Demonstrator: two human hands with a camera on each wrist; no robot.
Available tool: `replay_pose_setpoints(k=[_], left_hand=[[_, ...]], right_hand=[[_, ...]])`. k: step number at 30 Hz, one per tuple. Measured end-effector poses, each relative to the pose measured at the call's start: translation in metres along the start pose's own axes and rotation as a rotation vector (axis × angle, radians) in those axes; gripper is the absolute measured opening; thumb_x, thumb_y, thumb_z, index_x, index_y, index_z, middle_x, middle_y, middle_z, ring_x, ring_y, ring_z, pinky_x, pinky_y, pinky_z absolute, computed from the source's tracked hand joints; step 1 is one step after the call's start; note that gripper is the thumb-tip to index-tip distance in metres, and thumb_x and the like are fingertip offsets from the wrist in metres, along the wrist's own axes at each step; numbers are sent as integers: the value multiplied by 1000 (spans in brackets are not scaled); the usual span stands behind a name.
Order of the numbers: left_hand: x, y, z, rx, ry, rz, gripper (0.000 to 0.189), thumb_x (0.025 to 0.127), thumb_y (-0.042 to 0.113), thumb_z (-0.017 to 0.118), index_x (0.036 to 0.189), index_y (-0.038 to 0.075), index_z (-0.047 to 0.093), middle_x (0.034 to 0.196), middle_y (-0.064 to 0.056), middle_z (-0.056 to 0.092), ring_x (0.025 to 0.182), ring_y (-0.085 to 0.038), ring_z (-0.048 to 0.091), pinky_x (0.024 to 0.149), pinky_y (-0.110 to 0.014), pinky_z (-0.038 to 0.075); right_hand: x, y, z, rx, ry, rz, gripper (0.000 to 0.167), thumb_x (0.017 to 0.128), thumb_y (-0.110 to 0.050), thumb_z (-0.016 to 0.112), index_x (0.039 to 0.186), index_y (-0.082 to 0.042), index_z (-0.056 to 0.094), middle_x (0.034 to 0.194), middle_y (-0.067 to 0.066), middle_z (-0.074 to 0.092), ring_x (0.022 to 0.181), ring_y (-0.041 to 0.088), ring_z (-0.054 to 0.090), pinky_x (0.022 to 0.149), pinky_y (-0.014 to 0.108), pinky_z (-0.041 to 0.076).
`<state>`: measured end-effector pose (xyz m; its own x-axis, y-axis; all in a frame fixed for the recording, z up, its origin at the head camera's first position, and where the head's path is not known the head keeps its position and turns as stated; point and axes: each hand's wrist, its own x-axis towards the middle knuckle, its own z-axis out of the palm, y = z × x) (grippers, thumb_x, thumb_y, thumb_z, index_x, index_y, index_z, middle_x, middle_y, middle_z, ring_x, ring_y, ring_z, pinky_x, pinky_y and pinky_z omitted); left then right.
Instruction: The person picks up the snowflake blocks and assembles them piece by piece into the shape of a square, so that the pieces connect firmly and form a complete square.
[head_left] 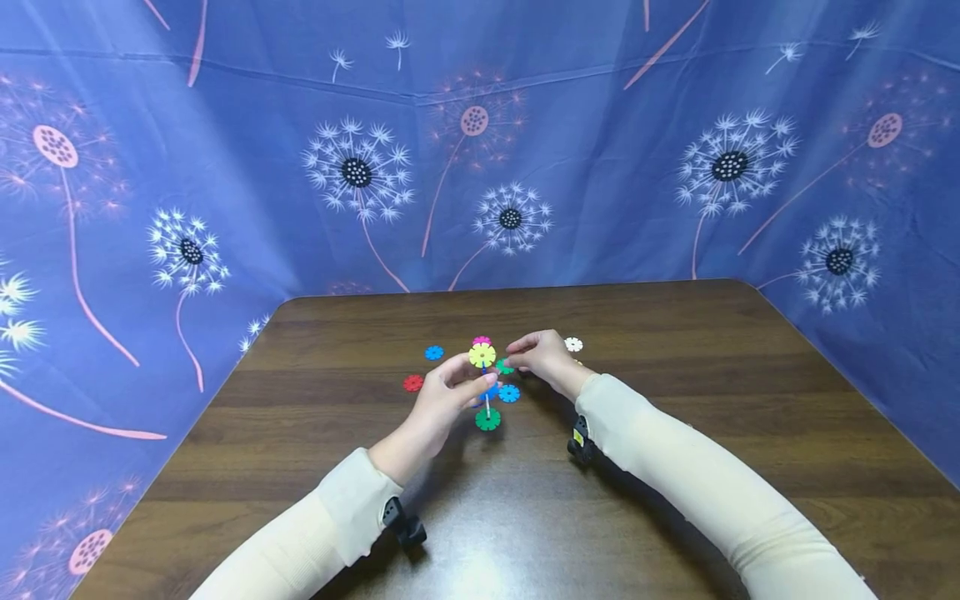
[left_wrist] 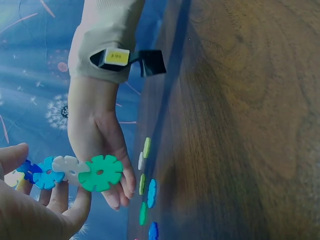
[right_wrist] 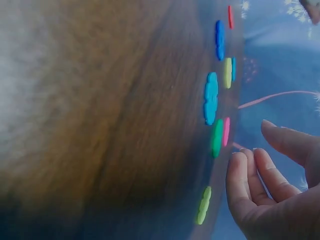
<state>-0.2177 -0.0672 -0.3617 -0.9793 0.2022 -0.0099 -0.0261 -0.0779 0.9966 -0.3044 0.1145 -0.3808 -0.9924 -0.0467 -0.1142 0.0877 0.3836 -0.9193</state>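
My left hand [head_left: 442,396] holds up a chain of notched, flower-shaped plastic discs, pinched between thumb and fingers above the table. In the left wrist view the chain runs from a green disc [left_wrist: 107,175] at the free end through a white disc [left_wrist: 64,163] and a light blue disc [left_wrist: 46,180] to a dark blue disc [left_wrist: 32,176] and a pale yellow one, partly behind the thumb. Beyond them, my right hand [head_left: 551,358] hovers just over the loose discs, close by a green disc [head_left: 505,366]. Its fingers are loosely bent, with nothing between them in the right wrist view [right_wrist: 280,185].
Loose discs lie spread on the brown wooden table [head_left: 637,517]: a blue one [head_left: 434,352], a red one [head_left: 413,383], a light blue one [head_left: 509,393], a white one [head_left: 573,343] and several others. A blue dandelion-print cloth [head_left: 600,167] hangs behind the table.
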Motion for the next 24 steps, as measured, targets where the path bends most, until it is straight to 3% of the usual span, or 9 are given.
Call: replay_pose_setpoints(k=[5, 9, 15, 19, 24], left_hand=[[0, 0, 1, -1, 7, -10, 32, 88, 12, 69, 119, 5, 63, 100, -2, 65, 97, -19, 65, 93, -42, 51], [2, 0, 2, 5, 3, -13, 34, 88, 12, 69, 120, 4, 62, 101, -2, 64, 94, -15, 64, 93, -42, 51], [3, 0, -2, 3, 8, -11, 37, 88, 12, 69, 121, -1, 60, 96, 1, 64, 90, -12, 64, 96, -44, 49], [3, 2, -4, -2, 15, -10, 36, 88, 11, 69, 121, 0, 60, 95, 3, 65, 90, -12, 66, 97, -44, 49], [2, 2, -4, -4, 19, -10, 33, 88, 10, 69, 120, 2, 62, 95, 3, 64, 97, -21, 69, 95, -43, 50]], right_hand=[[7, 2, 4, -61, 28, 10, 32, 76, -4, 80, 106, 3, 71, 98, 12, 73, 71, 14, 67, 72, 28, 57], [10, 4, 5, -113, 34, 20, 34, 74, -5, 82, 105, 2, 71, 94, 9, 72, 69, 13, 65, 63, 21, 52], [14, 5, 10, -212, 63, 3, 33, 71, -8, 85, 102, -1, 73, 91, 8, 72, 70, 10, 60, 60, 19, 50], [15, 3, 13, -315, 89, -20, 31, 70, -10, 86, 99, -3, 75, 96, 10, 72, 83, 17, 60, 72, 25, 50], [17, 1, 14, -396, 74, -22, 27, 71, -9, 85, 95, -2, 75, 102, 13, 71, 100, 27, 59, 91, 36, 49]])
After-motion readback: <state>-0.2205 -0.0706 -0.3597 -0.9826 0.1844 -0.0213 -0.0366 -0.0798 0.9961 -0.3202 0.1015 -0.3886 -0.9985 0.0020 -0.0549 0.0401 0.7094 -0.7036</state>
